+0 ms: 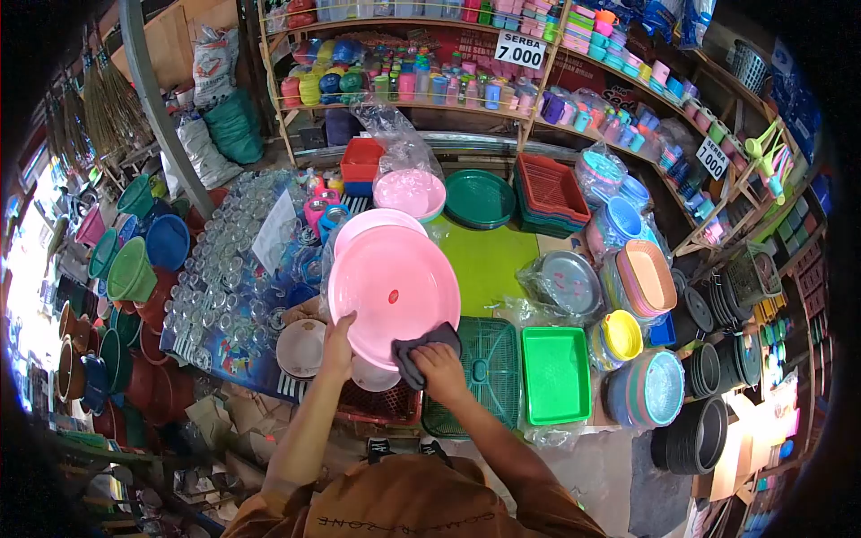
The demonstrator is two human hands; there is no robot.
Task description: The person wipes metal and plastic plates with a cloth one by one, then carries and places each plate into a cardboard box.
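Observation:
A large round pink basin (393, 278) with a small red sticker in its middle is held up, tilted toward me, above the table. My left hand (339, 348) grips its lower left rim. My right hand (439, 366) is closed on a dark grey cloth (411, 359), which presses against the basin's lower right edge. Another pink basin (369, 220) shows just behind the held one. Below it, a white basin (301, 350) and a dark red basket (381, 405) are partly covered.
Several glass jars (224, 260) crowd the table's left side. A dark green basket (480, 377), a bright green tray (556, 377) and stacked basins (647, 394) are at the right. Shelves of plastic goods (421, 85) line the back. A grey post (166, 108) rises at the left.

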